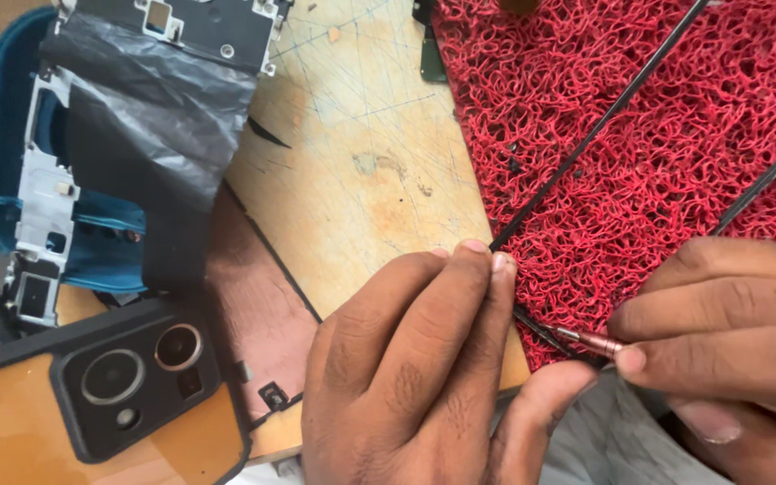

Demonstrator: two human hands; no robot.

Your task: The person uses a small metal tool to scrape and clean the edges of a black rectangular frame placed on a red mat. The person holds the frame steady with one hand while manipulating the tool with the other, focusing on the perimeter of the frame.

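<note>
We look straight down on a worn wooden bench top (361, 171), pale yellow-tan, crossed with fine scratches and marked by a few dull stains. A darker reddish-brown patch (258, 296) of the surface lies towards its near left. Over the right half spreads a red looped-coil mat (639, 135), with two thin black wires (604, 117) running slantwise across it. Nothing of the room beyond the bench shows.

Our left hand (415, 368) rests at the mat's near edge, fingers (460, 287) pressed close together, tips bearing down on the end of one black wire where it leaves the mat. What lies under the palm is hidden. Our right hand (729, 332) comes in from the right with fingers curled and pinched on a slim coppery-tipped tool (590, 339), likely a small screwdriver, whose point sits just beside the left fingers, over the mat's edge and a grey surface (604, 431) below.

At far left, well apart from the hands, lies a blue tray (2, 135) holding a metal phone frame (42, 207) partly covered by a crumpled black sheet (154, 126). Near it, at the lower left, a phone (92, 395) lies back upward, orange with a black camera block carrying two round lenses. A small green circuit board (433, 63) sits at the mat's upper edge.
</note>
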